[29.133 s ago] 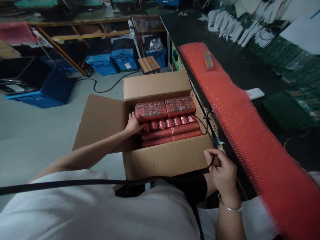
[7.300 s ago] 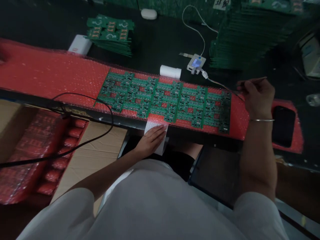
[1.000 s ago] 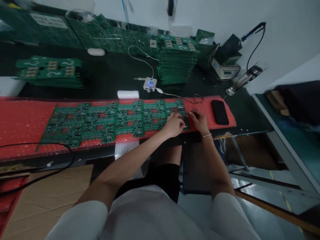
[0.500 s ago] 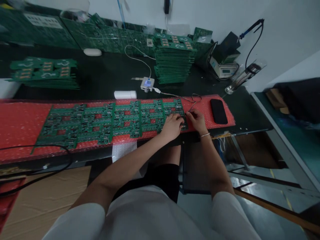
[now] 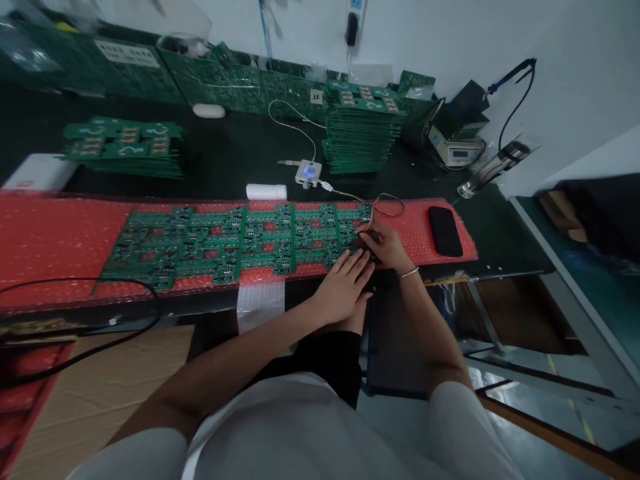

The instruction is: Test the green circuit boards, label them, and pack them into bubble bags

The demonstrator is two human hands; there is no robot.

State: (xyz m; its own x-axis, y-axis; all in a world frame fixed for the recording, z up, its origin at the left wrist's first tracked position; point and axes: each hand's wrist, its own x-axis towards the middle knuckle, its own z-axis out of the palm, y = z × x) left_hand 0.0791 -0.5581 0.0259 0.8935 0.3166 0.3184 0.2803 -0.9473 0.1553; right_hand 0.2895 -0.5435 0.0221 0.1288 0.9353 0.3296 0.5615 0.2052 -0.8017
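Row of green circuit boards point(image 5: 240, 243) on red bubble-wrap sheet point(image 5: 55, 233) along bench front edge. Right hand point(image 5: 385, 248) pinches thin probe wires onto rightmost board, 1 o'clock of left hand point(image 5: 345, 287), flat, released, fingers steadying board edge. Step judged: probing last board. Next calls for steady contact, eye on small white meter point(image 5: 309, 172) at 12 o'clock

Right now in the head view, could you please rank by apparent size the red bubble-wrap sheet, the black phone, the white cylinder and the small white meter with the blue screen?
1. Red bubble-wrap sheet
2. Black phone
3. White cylinder
4. Small white meter with the blue screen, close to the cylinder and farther back, so unsure.
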